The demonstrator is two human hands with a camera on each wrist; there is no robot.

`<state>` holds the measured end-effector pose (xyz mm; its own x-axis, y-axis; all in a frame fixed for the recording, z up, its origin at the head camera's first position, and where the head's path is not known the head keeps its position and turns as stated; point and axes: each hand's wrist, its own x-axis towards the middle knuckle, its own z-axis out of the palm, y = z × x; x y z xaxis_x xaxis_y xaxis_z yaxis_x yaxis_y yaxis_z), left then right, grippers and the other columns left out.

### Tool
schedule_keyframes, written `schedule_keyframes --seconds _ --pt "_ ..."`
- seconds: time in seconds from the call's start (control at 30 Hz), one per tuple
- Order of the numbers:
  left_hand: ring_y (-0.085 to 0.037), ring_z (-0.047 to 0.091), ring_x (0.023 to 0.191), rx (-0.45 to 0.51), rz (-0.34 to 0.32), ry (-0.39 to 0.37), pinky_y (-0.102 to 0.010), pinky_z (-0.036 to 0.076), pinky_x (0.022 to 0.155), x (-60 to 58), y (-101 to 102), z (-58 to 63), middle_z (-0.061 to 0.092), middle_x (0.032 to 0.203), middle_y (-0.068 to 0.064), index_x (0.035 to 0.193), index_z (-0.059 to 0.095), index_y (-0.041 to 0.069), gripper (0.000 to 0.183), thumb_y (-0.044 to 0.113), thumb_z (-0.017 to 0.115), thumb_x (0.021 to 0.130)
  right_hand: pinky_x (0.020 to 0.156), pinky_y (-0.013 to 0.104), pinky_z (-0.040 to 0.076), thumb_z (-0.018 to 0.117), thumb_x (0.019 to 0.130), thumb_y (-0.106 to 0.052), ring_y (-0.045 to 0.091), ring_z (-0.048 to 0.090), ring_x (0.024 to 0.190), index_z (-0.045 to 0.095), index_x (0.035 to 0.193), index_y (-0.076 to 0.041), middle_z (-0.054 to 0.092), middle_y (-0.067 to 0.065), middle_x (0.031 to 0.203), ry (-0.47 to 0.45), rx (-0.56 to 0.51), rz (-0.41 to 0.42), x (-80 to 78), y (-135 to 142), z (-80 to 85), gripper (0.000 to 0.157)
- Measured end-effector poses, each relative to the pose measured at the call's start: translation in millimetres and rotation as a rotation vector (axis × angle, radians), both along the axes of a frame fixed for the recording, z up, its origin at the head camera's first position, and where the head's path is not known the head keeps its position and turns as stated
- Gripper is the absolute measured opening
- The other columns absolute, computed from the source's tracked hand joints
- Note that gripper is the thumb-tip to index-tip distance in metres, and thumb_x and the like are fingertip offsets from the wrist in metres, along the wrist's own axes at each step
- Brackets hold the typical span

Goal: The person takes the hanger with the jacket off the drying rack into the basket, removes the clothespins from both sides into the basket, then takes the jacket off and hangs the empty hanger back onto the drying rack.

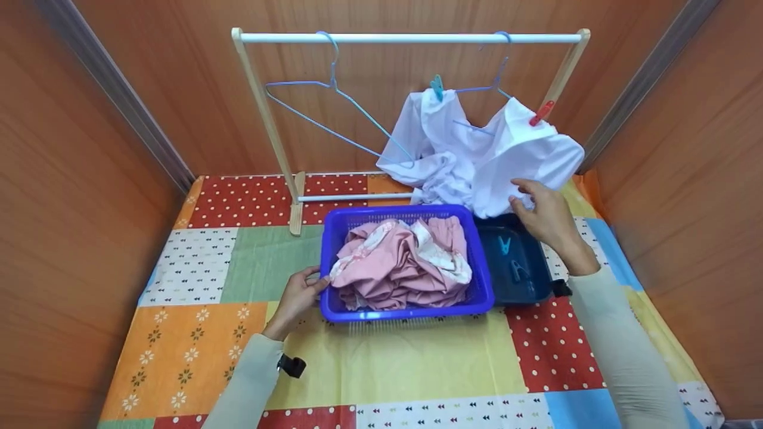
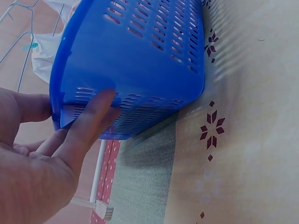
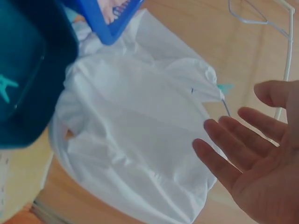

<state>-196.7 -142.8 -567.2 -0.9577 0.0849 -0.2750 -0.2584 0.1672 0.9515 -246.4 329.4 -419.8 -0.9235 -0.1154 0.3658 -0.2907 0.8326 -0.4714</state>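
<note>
My left hand (image 1: 301,298) pinches the left rim of a blue-purple plastic basket (image 1: 405,316). In the left wrist view the thumb lies at the rim and the fingers (image 2: 93,112) lie along the slotted outer wall. The basket holds a crumpled pink cloth (image 1: 387,262) with white patterned parts. My right hand (image 1: 548,217) is in front of a white garment (image 1: 512,161) with its fingers spread, holding nothing. That garment hangs on a blue wire hanger (image 1: 477,89), with a teal clothespin (image 1: 437,87) and a red clothespin (image 1: 542,113) on it.
A bare hanger (image 1: 334,83) hangs on the left of the white rack bar (image 1: 411,38). Right of the basket a dark tray (image 1: 524,292) holds a light blue clothespin (image 1: 505,245) and a darker one (image 1: 520,271). Wooden panels enclose the patterned tablecloth (image 1: 381,369).
</note>
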Motion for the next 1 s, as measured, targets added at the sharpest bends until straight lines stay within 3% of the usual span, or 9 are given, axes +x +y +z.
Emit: schedule_keyframes --seconds 0.23,0.33,0.53,0.9,1.0 --pt "-0.029 0.073 0.093 -0.033 0.032 -0.008 -0.039 0.061 0.075 0.3 -1.0 1.4 0.068 0.119 -0.023 0.144 0.046 0.003 0.05 0.01 0.059 0.096 0.087 0.056 0.054 0.061 0.095 -0.013 0.042 0.066 0.103 0.063 0.124 0.002 0.066 0.024 0.121 0.137 -0.007 -0.061 -13.7 16.1 11.3 0.033" --pt "-0.026 0.073 0.091 -0.05 0.055 0.0 -0.039 0.061 0.074 0.7 -2.8 5.9 0.068 0.119 -0.022 0.141 0.05 0.005 0.05 0.009 0.062 0.093 0.085 0.055 0.055 0.061 0.094 -0.012 0.041 0.067 0.101 0.064 0.122 0.001 0.066 0.023 0.121 0.164 -0.002 -0.094 -20.4 23.9 14.0 0.032" --pt "-0.028 0.073 0.088 -0.045 0.034 -0.001 -0.038 0.061 0.069 1.2 -6.8 12.1 0.064 0.125 -0.022 0.141 0.051 0.006 0.052 0.008 0.064 0.091 0.083 0.057 0.053 0.059 0.093 -0.013 0.041 0.065 0.101 0.063 0.124 0.001 0.066 0.022 0.12 0.221 -0.006 -0.171 -32.2 37.6 20.2 0.034" --pt "-0.022 0.071 0.079 -0.008 0.018 -0.015 -0.036 0.06 0.061 1.6 -7.6 9.5 0.059 0.124 -0.022 0.142 0.049 0.006 0.054 0.004 0.062 0.09 0.1 0.057 0.044 0.059 0.092 -0.01 0.043 0.056 0.116 0.058 0.129 -0.001 0.058 0.024 0.126 0.249 -0.048 -0.244 -62.0 54.5 33.4 0.038" --pt "-0.021 0.07 0.078 -0.009 0.022 -0.016 -0.036 0.06 0.061 1.9 -7.4 8.5 0.059 0.123 -0.021 0.142 0.049 0.007 0.054 0.004 0.062 0.09 0.105 0.057 0.041 0.055 0.095 -0.013 0.044 0.051 0.121 0.054 0.135 -0.002 0.055 0.025 0.13 0.218 -0.05 -0.253 -68.0 59.4 36.8 0.041"
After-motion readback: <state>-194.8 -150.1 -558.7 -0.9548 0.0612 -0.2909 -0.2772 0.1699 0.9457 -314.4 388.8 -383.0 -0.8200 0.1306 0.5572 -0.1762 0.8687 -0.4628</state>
